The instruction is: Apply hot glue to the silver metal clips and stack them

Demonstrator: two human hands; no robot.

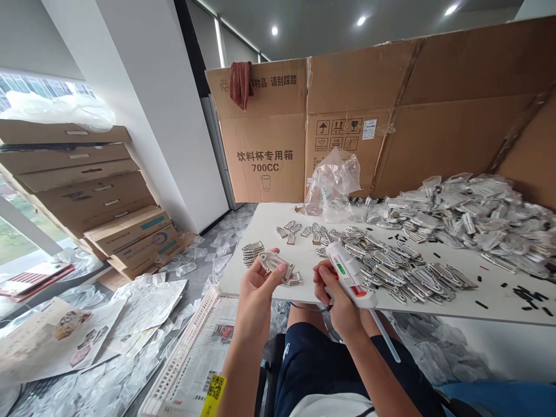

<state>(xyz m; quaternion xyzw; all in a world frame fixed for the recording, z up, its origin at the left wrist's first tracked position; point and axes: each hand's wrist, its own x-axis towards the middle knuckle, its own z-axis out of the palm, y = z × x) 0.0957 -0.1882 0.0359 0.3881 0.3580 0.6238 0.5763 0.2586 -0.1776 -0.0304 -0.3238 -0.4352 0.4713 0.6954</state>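
Observation:
My left hand [257, 289] pinches a flat silver metal piece [273, 262], shaped like a frame with rounded ends, between thumb and fingers above the table's front edge. In my right hand [345, 310] is a white hot glue gun [347, 267], its nozzle pointing up and left, apart from the metal piece. A translucent glue stick [386, 339] sticks out of its rear. Beside my left hand stands a neat stack of similar metal pieces [252, 253]; a few more lie just behind its fingers. A large loose heap of metal pieces [403, 266] spreads right of the glue gun.
Bagged metal pieces [469, 211] pile up at the back right of the white table [269, 220]. Small black strips [527, 295] lie at the right. Cardboard panels [347, 87] wall the back. A white plastic crate [174, 365] stands at lower left, near plastic bags on the floor.

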